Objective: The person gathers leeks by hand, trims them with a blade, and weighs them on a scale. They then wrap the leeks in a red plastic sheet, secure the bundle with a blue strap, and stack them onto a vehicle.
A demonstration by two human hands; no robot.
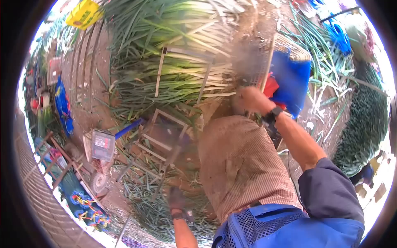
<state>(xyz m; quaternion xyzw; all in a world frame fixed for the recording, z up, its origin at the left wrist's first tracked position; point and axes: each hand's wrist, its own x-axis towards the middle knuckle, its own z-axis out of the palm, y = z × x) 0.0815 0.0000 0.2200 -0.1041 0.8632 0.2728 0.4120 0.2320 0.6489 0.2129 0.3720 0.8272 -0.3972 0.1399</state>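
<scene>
My right hand (253, 100), with a dark watch on the wrist, is closed beside my knee, fingers curled. What is inside it is hidden and smeared. It is nearest to a blue-lined container (290, 84) with a red piece of material (271, 85) at its side. My left hand (177, 199) looks dark, perhaps gloved, and blurred; it hangs low over loose green leaf scraps (144, 202). Close above it stands a bare metal frame (165, 146) like a stool without a seat. In front lies a big heap of leeks or long green onions (173, 76), white ends to the right.
Another metal frame (160, 74) rests against the heap. At left are a clear plastic box (102, 145), a small wheel (99, 182) and a blue bar (129, 128). A large dark green bundle (362, 120) stands at right. A yellow package (84, 14) is at the top left.
</scene>
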